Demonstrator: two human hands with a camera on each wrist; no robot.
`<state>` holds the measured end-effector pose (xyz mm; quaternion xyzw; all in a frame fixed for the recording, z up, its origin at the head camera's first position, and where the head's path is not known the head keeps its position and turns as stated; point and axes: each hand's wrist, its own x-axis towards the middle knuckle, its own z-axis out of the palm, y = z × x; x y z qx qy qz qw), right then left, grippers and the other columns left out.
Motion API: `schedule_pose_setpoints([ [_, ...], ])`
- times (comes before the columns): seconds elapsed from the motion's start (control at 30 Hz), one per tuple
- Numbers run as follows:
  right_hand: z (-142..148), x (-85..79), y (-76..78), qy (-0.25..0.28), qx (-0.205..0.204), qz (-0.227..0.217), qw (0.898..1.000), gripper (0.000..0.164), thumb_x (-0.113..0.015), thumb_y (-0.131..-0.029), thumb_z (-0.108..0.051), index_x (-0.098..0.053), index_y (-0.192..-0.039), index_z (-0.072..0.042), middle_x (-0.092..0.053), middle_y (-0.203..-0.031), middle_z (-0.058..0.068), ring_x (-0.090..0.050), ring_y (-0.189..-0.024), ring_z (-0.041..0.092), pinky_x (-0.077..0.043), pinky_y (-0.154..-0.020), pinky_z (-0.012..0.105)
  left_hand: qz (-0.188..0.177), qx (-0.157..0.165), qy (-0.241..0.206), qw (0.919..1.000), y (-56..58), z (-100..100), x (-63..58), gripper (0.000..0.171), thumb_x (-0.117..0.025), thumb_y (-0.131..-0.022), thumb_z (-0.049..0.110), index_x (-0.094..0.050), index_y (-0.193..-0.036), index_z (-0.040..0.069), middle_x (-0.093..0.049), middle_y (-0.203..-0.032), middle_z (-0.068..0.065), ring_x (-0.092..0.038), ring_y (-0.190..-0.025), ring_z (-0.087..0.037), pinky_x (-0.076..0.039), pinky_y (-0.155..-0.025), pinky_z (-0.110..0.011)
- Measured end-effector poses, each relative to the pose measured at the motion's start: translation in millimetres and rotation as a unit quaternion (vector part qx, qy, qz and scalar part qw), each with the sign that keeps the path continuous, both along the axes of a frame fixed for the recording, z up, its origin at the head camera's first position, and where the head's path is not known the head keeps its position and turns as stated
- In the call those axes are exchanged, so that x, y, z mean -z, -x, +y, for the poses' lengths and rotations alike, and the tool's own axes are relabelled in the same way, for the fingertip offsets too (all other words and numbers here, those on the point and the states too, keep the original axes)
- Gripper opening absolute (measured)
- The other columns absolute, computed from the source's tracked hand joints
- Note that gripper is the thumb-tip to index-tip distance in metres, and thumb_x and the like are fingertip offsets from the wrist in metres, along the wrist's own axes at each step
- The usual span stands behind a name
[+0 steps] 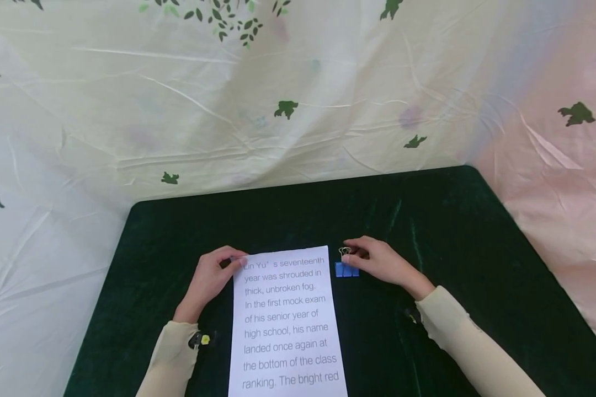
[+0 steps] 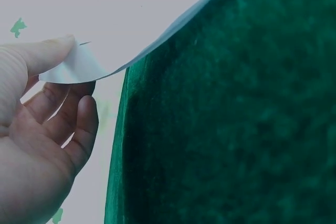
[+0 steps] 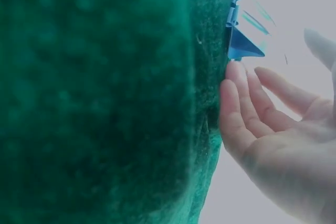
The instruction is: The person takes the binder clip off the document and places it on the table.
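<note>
A white printed paper (image 1: 285,325) lies upright before me, its text facing up; whether it is one sheet or more I cannot tell. My left hand (image 1: 209,277) pinches its top left corner, and in the left wrist view the thumb lies over the lifted, curved paper (image 2: 81,69) with the fingers beneath. Just right of the paper's top is a blue binder clip (image 1: 346,269) with silver wire handles. Over those handles reaches my right hand (image 1: 381,263). From the right wrist, the fingertips are close by the clip (image 3: 242,44), while the thumb stands apart from it.
A dark green velvety cloth (image 1: 452,231) covers the table. Behind and at both sides hangs a pale curtain (image 1: 328,132) printed with green leaf shapes. Small dark devices, one with a yellow part (image 1: 205,339), sit at both wrists.
</note>
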<state>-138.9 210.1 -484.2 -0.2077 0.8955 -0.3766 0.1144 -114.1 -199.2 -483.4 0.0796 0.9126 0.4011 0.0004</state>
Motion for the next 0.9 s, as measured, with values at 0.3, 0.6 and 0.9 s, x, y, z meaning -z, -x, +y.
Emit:
schedule_pose_setpoints([
  [0.3,7,-1.8,-10.6,0.039,0.059,0.047,0.996,0.05,-0.065,-0.103,-0.036,-0.059,-0.143,-0.007,-0.064,-0.133,0.013,-0.064,-0.115,0.027,-0.053,-0.095,0.051,-0.016,-0.014,0.028,0.9994,2.2,3,-1.7,0.016,-0.07,-0.1,0.017,-0.077,-0.114,0.013,-0.074,-0.113,-0.006,-0.062,-0.099,-0.023,-0.049,-0.087,-0.043],
  [0.6,16,-2.1,-16.0,0.044,0.086,0.066,0.993,0.047,-0.059,-0.106,-0.036,-0.058,-0.144,-0.007,-0.061,-0.139,0.015,-0.062,-0.121,0.031,-0.05,-0.099,0.055,-0.046,-0.016,0.069,0.9964,7.1,6,-2.5,0.019,-0.07,-0.101,0.019,-0.076,-0.117,0.012,-0.071,-0.119,-0.009,-0.062,-0.104,-0.027,-0.051,-0.093,-0.048],
  [0.9,22,-4.9,-20.9,0.035,0.097,0.075,0.992,0.05,-0.056,-0.107,-0.039,-0.056,-0.145,-0.007,-0.057,-0.144,0.017,-0.058,-0.125,0.035,-0.046,-0.103,0.06,-0.036,-0.004,0.158,0.9867,6.9,7,0.4,0.035,-0.074,-0.097,0.027,-0.072,-0.128,0.011,-0.062,-0.133,-0.016,-0.056,-0.119,-0.035,-0.046,-0.103,-0.058],
])
